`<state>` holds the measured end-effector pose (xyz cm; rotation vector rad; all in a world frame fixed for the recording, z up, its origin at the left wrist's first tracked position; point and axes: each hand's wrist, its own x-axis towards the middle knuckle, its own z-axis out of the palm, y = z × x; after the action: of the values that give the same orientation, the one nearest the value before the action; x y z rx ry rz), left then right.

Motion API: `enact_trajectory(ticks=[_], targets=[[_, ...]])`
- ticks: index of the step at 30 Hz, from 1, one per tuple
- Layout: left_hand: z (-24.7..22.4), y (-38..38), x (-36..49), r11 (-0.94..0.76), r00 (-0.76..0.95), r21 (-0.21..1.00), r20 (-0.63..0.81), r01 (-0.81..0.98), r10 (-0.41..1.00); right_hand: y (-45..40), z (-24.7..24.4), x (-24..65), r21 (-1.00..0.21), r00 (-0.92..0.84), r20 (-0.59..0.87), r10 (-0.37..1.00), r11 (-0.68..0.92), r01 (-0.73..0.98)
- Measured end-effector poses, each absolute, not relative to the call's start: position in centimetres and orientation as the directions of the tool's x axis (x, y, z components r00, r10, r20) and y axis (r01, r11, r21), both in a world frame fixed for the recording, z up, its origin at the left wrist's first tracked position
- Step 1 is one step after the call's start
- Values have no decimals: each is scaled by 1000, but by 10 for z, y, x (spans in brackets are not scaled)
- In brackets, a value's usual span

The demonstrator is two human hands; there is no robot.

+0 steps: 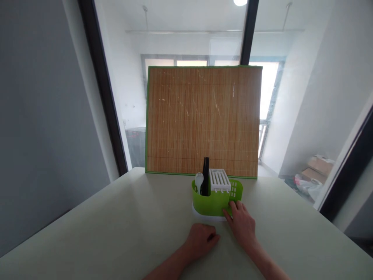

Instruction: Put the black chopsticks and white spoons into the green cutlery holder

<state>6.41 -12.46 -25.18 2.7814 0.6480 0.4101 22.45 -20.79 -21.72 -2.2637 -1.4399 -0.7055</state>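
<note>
A green utensil caddy [208,205] with a white base stands on the table. White spoons [199,179] and black chopsticks [206,175] stand upright in its left part. A white slatted rack with small hooks [220,179] sits at its top middle. My right hand [241,223] is at the caddy's front right corner, thumb against the front and fingers over the low edge of the right section; the fingertips are partly hidden. Just in front of the caddy, my left hand [201,240] rests on the table, fingers curled in, with nothing visible in it.
The pale table [116,217] narrows toward the back. A bamboo mat with green edging [204,120] stands upright at its far edge, against glass with dark frames [100,77]. Beyond the glass on the right, cardboard and bags [314,175] lie on the floor.
</note>
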Motion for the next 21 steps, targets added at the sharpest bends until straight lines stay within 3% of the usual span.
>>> enact_trajectory(ticks=[7,12,16,19,21], targets=[[-254,-125,63,-894,859,281,284,350,426,-208,-227,224,-76,328,617,716,-361,930],[-254,-130,57,-903,810,331,428,272,401,-216,-232,224,-181,264,698,665,-192,965],[-228,-121,49,-846,552,431,642,314,532,-220,-235,212,-195,128,713,689,20,981],[-187,-100,46,-743,284,526,701,414,655,-219,-239,202,-198,49,680,732,119,973],[-157,-82,50,-704,214,505,716,499,665,-218,-240,199,-197,9,652,758,158,968]])
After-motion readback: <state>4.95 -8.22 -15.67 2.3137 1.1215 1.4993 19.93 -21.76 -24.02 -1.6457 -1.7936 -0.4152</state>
